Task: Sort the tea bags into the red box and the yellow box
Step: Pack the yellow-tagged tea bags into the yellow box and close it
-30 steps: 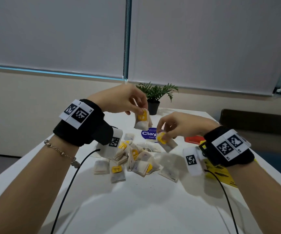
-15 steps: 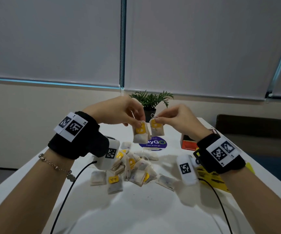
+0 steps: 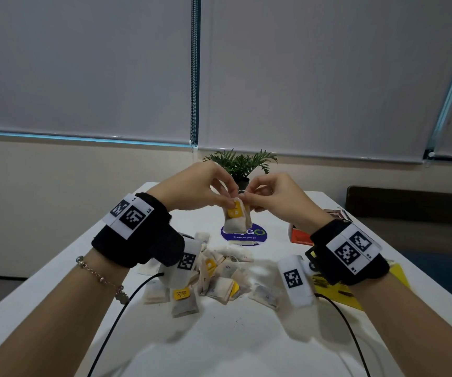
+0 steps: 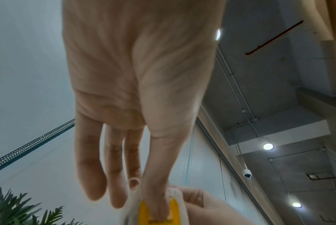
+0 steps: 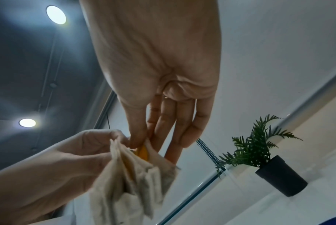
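Above the table's far half my left hand pinches the top of a small bunch of yellow-tagged tea bags, thumb on the yellow tag. My right hand meets it from the right and pinches the top of a tea bag pressed against that bunch. A pile of loose tea bags lies on the white table below. The red box stands behind my right wrist. The yellow box lies flat and is mostly hidden by that wrist.
A potted plant stands at the table's far end, just behind my hands. A blue round sticker lies under the held bags. Black cables run from both wrists toward the near edge.
My right hand lifted a yellow-tagged tea bag from the table and brought it left against the bags in my left hand. Both hands now meet, higher than before.
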A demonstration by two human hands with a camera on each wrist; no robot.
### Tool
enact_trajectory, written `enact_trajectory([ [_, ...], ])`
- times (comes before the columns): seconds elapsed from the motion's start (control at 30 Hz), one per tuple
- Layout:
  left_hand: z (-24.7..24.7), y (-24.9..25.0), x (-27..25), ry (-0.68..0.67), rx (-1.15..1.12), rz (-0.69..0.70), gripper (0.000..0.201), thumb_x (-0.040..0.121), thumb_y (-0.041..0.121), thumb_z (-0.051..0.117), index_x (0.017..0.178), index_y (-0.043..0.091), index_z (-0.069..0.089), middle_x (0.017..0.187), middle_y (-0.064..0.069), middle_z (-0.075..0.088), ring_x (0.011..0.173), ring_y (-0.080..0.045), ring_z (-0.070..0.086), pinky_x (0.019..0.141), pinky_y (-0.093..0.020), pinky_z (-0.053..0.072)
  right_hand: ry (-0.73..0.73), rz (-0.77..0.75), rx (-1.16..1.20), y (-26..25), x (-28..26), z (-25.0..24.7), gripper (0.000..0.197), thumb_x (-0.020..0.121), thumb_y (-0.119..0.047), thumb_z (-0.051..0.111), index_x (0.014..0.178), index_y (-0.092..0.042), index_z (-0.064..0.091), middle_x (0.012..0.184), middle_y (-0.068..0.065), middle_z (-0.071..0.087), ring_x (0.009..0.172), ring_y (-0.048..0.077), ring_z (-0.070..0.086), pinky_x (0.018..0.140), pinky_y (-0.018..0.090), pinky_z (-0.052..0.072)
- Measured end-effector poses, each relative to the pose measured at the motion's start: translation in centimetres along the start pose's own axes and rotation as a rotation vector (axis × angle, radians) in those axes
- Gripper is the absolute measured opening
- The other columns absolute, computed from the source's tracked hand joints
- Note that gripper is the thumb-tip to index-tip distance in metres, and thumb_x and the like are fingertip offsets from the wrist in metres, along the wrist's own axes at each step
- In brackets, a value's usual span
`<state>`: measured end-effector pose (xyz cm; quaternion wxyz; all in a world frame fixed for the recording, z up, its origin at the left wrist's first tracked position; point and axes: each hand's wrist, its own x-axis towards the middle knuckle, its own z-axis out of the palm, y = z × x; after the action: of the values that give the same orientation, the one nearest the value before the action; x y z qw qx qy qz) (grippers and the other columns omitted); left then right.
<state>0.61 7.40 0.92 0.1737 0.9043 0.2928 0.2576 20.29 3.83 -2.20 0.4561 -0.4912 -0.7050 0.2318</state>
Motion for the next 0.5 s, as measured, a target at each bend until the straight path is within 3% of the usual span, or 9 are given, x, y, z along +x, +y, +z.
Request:
enact_trajectory([
  [0.07,0.2,0.0,0.1,0.007,-0.007,-0.009,0.006,0.082,0.013,0.075,0.086,0.013,0.071,0.087,0.002,0.070,0.077,-0.009,0.068,0.063,-0.029,0.059,-0.009,0.018,0.036,-0.2,0.0,0.0,0.013,0.086,-0.020,0.072,0.077,-0.012,0.067,0.066,0.000,0.073,0.064,0.009,0.069,0.066,0.025,0.056],
  [0.13,0.2,0.1,0.1,0.015,-0.031,-0.013,0.007,0.083,0.011,0.073,0.083,0.016,0.069,0.081,0.003,0.070,0.070,-0.008,0.068,0.059,-0.023,0.057,-0.018,0.040,0.072,-0.4,-0.1,-0.1,0.014,0.090,-0.020,0.068,0.079,-0.011,0.068,0.071,0.005,0.074,0.067,0.013,0.070,0.070,0.028,0.057],
  [0.23,0.3,-0.1,0.2,0.044,-0.059,-0.016,0.008,0.084,0.010,0.072,0.083,0.016,0.066,0.080,-0.001,0.069,0.071,-0.014,0.068,0.061,-0.029,0.060,-0.058,0.081,0.114,-0.9,-0.2,-0.5,0.021,0.094,-0.026,0.062,0.086,-0.009,0.070,0.083,0.011,0.073,0.079,0.020,0.069,0.079,0.035,0.056],
  [0.33,0.8,0.1,0.4,0.110,-0.168,-0.024,0.006,0.086,0.011,0.070,0.088,0.009,0.065,0.083,-0.005,0.068,0.075,-0.019,0.069,0.063,-0.034,0.061,-0.178,0.095,0.070,-1.2,-0.8,-1.5,0.028,0.086,-0.043,0.067,0.096,-0.017,0.065,0.097,0.008,0.071,0.092,0.019,0.066,0.086,0.038,0.052],
  [0.43,2.1,1.0,0.9,0.176,-0.343,-0.023,0.008,0.086,0.008,0.069,0.090,0.007,0.063,0.081,-0.006,0.066,0.073,-0.014,0.067,0.061,-0.033,0.060,-0.246,0.083,-0.049,-1.2,-2.4,-2.8,0.033,0.086,-0.029,0.072,0.111,-0.013,0.059,0.105,0.009,0.071,0.099,0.021,0.068,0.096,0.042,0.050],
  [0.5,3.5,2.2,1.5,0.184,-0.442,-0.029,0.013,0.086,0.006,0.069,0.096,0.009,0.063,0.080,-0.005,0.064,0.071,-0.010,0.067,0.059,-0.030,0.059,-0.234,0.094,-0.051,-1.0,-3.8,-4.3,0.039,0.086,-0.023,0.071,0.119,-0.008,0.057,0.109,0.012,0.071,0.102,0.023,0.069,0.095,0.040,0.052],
])
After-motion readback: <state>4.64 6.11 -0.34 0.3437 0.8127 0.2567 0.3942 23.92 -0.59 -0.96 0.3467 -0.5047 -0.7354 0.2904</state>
